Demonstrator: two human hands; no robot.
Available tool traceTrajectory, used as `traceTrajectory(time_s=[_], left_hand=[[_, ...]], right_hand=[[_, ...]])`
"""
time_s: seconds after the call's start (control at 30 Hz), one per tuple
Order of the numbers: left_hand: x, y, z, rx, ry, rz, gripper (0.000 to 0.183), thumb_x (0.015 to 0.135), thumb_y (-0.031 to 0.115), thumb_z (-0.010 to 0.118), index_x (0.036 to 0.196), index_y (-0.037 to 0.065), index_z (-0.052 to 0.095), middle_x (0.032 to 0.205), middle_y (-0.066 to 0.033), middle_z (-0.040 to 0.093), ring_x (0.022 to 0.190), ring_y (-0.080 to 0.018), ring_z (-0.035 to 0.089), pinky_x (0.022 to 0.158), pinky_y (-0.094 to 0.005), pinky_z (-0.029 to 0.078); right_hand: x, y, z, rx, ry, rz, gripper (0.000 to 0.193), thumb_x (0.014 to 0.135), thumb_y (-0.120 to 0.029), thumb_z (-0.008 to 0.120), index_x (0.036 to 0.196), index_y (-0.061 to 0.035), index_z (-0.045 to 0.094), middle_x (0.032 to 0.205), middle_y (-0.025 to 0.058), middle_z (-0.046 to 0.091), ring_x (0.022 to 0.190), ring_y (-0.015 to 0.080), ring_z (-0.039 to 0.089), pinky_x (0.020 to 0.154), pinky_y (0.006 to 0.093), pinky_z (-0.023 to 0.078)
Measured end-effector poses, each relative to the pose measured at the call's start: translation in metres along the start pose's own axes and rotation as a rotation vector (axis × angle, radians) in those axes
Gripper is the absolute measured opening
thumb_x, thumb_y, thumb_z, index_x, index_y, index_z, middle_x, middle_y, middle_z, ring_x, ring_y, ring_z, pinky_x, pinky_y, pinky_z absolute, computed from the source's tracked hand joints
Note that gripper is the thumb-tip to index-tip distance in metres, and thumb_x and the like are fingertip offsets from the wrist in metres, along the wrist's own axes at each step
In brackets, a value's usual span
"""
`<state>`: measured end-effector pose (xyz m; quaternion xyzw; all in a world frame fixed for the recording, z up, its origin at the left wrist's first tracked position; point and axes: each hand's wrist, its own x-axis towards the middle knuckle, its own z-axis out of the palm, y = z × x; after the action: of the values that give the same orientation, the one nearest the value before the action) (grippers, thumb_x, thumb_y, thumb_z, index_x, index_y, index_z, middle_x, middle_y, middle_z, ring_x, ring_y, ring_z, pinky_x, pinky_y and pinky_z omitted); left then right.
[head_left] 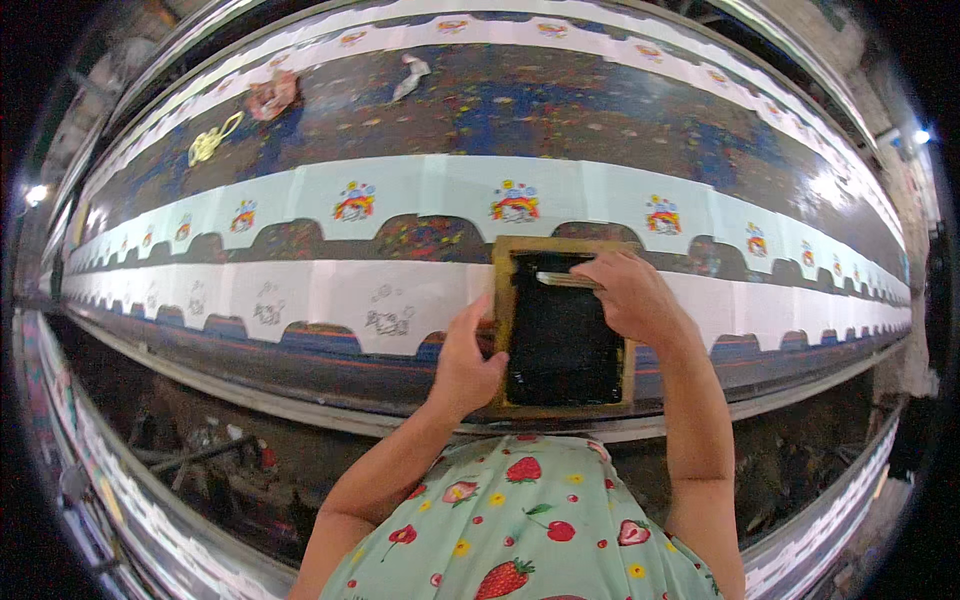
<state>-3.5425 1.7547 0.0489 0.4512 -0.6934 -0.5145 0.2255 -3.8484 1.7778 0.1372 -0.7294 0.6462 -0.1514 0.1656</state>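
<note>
A wooden-edged printing screen (505,330) lies on the white fabric pieces in front of me, its mesh dark with black ink. My left hand (468,358) grips the screen's left edge, the thumb against the wood and the fingers partly hidden. Near the far end of the mesh, my right hand (628,292) is closed around a squeegee (563,279), whose pale edge shows left of the fingers. Left of the screen, a white fabric piece (350,285) bears a black outline print (390,318). The fabric under the screen is hidden.
Beyond the screen runs a row of white pieces with colourful prints (515,207). Farther back on the paint-spotted table (500,110) lie a crumpled brownish cloth (274,95), a yellow tangle (213,138) and a whitish scrap (411,77). The table's near rail (330,420) is close to my body.
</note>
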Motion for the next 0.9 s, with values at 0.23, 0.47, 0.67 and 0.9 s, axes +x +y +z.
traceTrajectory(time_s=[0.23, 0.47, 0.67, 0.9], left_hand=[[0.004, 0.012, -0.003, 0.070, 0.007, 0.037, 0.091, 0.087, -0.005, 0.078, 0.170, 0.002, 0.042, 0.150, -0.0248, 0.058, 0.134, -0.0399, 0.063, 0.115, -0.0469, 0.054], [-0.001, 0.013, -0.001, 0.077, 0.029, -0.009, 0.087, 0.089, -0.004, 0.081, 0.168, 0.003, 0.045, 0.147, -0.0244, 0.061, 0.131, -0.0398, 0.065, 0.115, -0.0466, 0.054], [0.000, -0.003, 0.010, 0.051, 0.086, 0.139, 0.084, 0.087, -0.006, 0.078, 0.165, 0.003, 0.050, 0.150, -0.0229, 0.062, 0.135, -0.0397, 0.063, 0.118, -0.0486, 0.050], [-0.022, -0.005, 0.031, 0.111, 0.191, 0.254, 0.077, 0.085, -0.011, 0.071, 0.159, 0.007, 0.059, 0.160, -0.0264, 0.056, 0.150, -0.0466, 0.052, 0.128, -0.0525, 0.040]], right_hand=[[-0.046, -0.039, 0.012, 0.018, -0.055, -0.001, 0.046, 0.085, 0.007, 0.066, 0.127, -0.0069, 0.078, 0.113, 0.0174, 0.072, 0.112, 0.0417, 0.068, 0.103, 0.0523, 0.055], [-0.104, -0.083, 0.031, 0.025, -0.018, 0.013, 0.047, 0.083, 0.003, 0.070, 0.127, -0.0081, 0.078, 0.120, 0.0135, 0.073, 0.115, 0.0397, 0.067, 0.106, 0.0528, 0.054], [-0.134, -0.106, 0.048, 0.009, -0.027, 0.053, 0.051, 0.082, -0.002, 0.079, 0.131, -0.0100, 0.077, 0.125, 0.0110, 0.071, 0.123, 0.0384, 0.066, 0.110, 0.0536, 0.053], [-0.174, -0.098, 0.060, 0.114, 0.255, 0.128, 0.050, 0.090, -0.022, 0.089, 0.137, -0.0137, 0.075, 0.146, 0.0145, 0.067, 0.138, 0.0422, 0.062, 0.117, 0.0564, 0.050]])
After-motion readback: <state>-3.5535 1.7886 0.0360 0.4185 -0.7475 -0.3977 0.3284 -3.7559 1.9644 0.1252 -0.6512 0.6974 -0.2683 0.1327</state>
